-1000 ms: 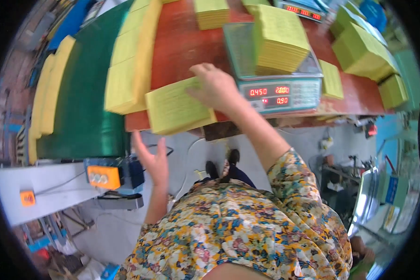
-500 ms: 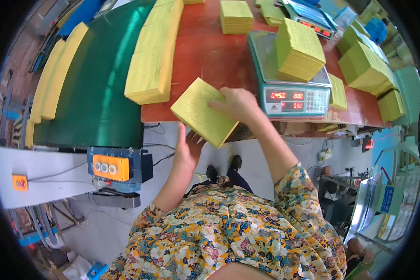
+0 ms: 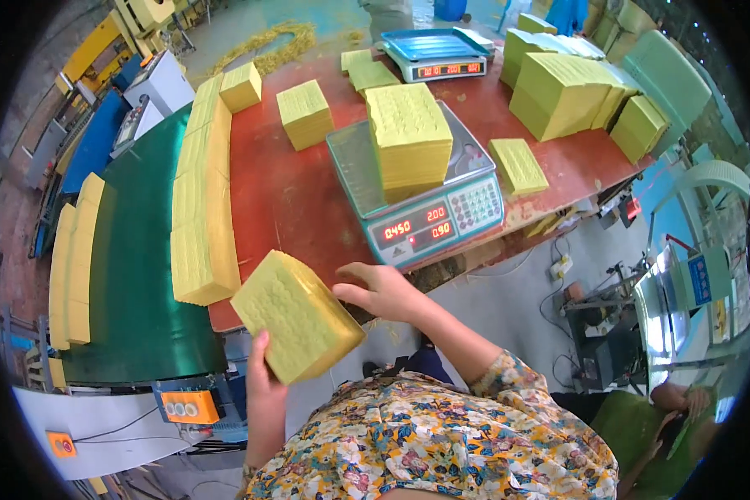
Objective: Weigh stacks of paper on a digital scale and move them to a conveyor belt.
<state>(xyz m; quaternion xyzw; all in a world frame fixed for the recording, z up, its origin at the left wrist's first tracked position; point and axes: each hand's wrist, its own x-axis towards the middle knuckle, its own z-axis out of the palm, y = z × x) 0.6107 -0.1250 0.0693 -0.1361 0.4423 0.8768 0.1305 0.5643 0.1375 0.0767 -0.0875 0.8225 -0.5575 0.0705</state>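
Observation:
A thick stack of yellow paper sheets (image 3: 287, 312) with an embossed top is tilted in front of me, by the red table's near edge. My left hand (image 3: 263, 377) grips its lower left side, thumb on the top face; the other fingers are hidden beneath. Just right of the stack, my right hand (image 3: 382, 292) is apart from it, thumb and fingers parted, holding nothing. Beyond that hand, a digital scale (image 3: 425, 227) with lit red digits bears another tall yellow paper stack (image 3: 410, 137).
Left of the red table (image 3: 267, 200), a row of yellow stacks (image 3: 204, 200) lines a green conveyor belt (image 3: 137, 275). A button box (image 3: 189, 407) is at its near end. A second scale (image 3: 433, 54) and more stacks (image 3: 562, 92) stand farther back. Another person (image 3: 658, 437) is at the lower right.
My right hand has come off the paper stack. My left hand, earlier below it with fingers spread, now grips it. The view has shifted, showing more of the table's far side.

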